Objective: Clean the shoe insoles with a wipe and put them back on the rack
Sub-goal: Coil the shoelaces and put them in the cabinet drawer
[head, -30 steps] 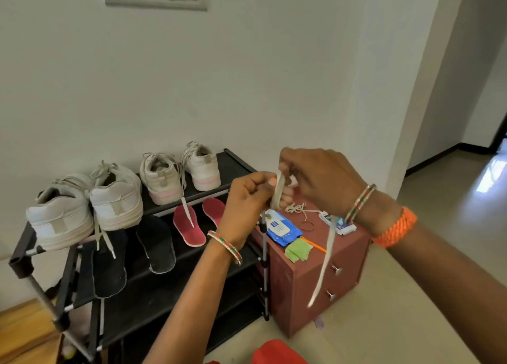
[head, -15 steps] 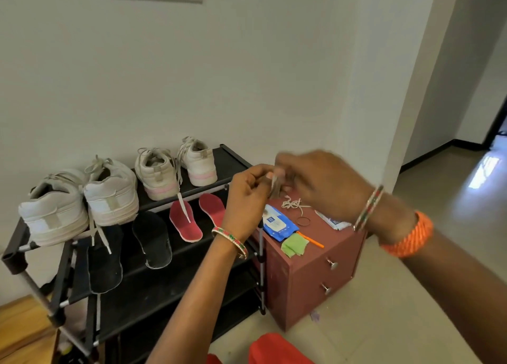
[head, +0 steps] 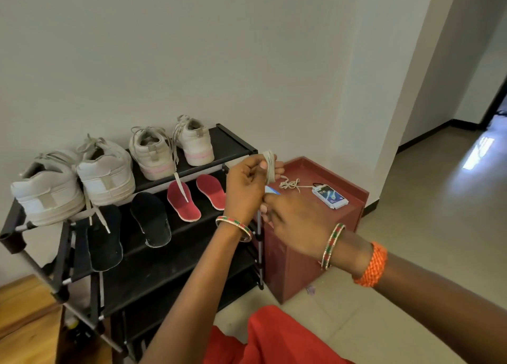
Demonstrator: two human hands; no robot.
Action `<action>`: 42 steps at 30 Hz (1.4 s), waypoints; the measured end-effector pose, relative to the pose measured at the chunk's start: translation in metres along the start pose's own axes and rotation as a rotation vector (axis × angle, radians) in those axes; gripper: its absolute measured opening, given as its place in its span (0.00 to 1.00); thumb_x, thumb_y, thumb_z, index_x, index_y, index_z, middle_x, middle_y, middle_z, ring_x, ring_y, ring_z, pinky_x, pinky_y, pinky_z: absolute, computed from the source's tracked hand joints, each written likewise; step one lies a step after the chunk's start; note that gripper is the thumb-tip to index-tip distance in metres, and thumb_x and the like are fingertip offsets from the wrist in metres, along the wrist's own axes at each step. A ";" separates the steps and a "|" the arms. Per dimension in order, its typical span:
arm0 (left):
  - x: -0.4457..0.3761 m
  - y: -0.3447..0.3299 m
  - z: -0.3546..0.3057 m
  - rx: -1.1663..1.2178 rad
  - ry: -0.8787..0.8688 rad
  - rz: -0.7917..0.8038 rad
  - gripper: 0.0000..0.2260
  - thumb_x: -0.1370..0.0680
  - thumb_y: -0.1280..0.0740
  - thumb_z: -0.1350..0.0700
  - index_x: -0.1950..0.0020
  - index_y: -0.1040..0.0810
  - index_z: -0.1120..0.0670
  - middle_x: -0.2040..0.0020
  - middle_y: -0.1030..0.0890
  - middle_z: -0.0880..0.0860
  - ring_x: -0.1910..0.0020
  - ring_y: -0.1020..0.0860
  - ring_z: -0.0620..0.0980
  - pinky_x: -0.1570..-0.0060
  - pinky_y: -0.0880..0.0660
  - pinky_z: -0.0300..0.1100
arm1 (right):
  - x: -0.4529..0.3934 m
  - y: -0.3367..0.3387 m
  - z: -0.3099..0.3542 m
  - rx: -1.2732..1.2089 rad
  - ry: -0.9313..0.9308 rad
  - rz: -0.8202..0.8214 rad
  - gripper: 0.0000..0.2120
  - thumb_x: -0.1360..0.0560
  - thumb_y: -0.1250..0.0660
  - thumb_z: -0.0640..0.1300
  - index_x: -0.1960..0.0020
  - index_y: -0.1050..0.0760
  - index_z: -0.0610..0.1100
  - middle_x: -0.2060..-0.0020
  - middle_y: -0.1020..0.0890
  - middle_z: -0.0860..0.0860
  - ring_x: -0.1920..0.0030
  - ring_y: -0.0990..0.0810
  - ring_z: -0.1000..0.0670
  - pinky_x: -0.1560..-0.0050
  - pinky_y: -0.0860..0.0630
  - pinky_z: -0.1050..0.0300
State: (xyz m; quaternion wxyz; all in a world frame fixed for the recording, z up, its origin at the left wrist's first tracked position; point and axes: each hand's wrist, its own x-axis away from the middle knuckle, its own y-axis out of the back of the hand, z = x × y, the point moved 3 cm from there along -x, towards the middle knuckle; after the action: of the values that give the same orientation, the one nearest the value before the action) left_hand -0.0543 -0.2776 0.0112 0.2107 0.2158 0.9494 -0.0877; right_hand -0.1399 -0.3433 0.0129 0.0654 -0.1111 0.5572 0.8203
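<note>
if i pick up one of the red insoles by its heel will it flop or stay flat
The red insole looks thin and flat, so probably light and likely to droop somewhat when held by one end. Its top looks fabric-like, so it probably won't be slippery.

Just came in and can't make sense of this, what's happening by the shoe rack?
A person is winding a pale shoelace around the fingers of the left hand, with the right hand working just below it. Four insoles, two black and two red, lie on the rack's second shelf under the white sneakers. Another lace sits on the red cabinet.
</note>
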 end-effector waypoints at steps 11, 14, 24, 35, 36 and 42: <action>0.001 -0.001 0.002 -0.105 0.072 0.266 0.11 0.24 0.42 0.60 0.50 0.21 0.58 0.57 0.19 0.59 0.56 0.20 0.53 0.49 0.24 0.50 | -0.030 0.055 -0.031 0.015 -0.063 -0.376 0.05 0.27 0.32 0.47 0.56 0.17 0.49 0.62 0.20 0.56 0.59 0.22 0.52 0.61 0.28 0.56; 0.002 0.001 0.000 -0.053 0.116 0.341 0.09 0.19 0.43 0.63 0.47 0.23 0.61 0.62 0.19 0.54 0.63 0.20 0.45 0.57 0.22 0.38 | -0.026 0.055 -0.033 -0.102 0.023 -0.477 0.03 0.29 0.30 0.42 0.58 0.16 0.47 0.64 0.20 0.54 0.62 0.22 0.52 0.62 0.25 0.55; 0.008 0.003 -0.002 0.191 0.154 0.364 0.09 0.25 0.41 0.59 0.57 0.22 0.59 0.69 0.24 0.51 0.72 0.28 0.43 0.69 0.29 0.31 | -0.027 0.037 -0.051 -1.100 -0.123 -0.218 0.06 0.30 0.31 0.36 0.54 0.20 0.36 0.62 0.16 0.46 0.60 0.16 0.49 0.54 0.18 0.54; 0.014 -0.017 0.003 0.340 0.281 0.323 0.13 0.20 0.48 0.67 0.52 0.24 0.61 0.66 0.19 0.50 0.72 0.27 0.40 0.70 0.27 0.31 | -0.006 0.037 -0.064 -0.777 0.004 -0.357 0.13 0.31 0.27 0.39 0.48 0.18 0.38 0.55 0.15 0.47 0.54 0.16 0.52 0.51 0.20 0.56; 0.015 -0.020 0.004 0.317 0.284 0.346 0.13 0.19 0.47 0.66 0.53 0.23 0.61 0.66 0.20 0.50 0.72 0.27 0.41 0.69 0.26 0.31 | -0.002 0.037 -0.066 -0.798 -0.003 -0.372 0.12 0.33 0.27 0.37 0.49 0.18 0.38 0.57 0.15 0.48 0.55 0.16 0.52 0.53 0.20 0.58; 0.006 -0.038 0.027 0.044 0.283 0.364 0.11 0.20 0.40 0.58 0.51 0.21 0.63 0.64 0.19 0.53 0.67 0.22 0.46 0.61 0.23 0.35 | 0.006 0.026 -0.095 -0.811 -0.145 -0.504 0.10 0.33 0.27 0.30 0.53 0.18 0.39 0.62 0.15 0.46 0.64 0.17 0.56 0.61 0.20 0.64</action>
State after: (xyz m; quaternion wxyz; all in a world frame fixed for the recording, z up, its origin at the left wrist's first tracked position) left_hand -0.0666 -0.3165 -0.0132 0.0832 0.3981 0.9128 -0.0376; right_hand -0.1410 -0.4409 0.0016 0.2524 -0.2015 0.1422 0.9357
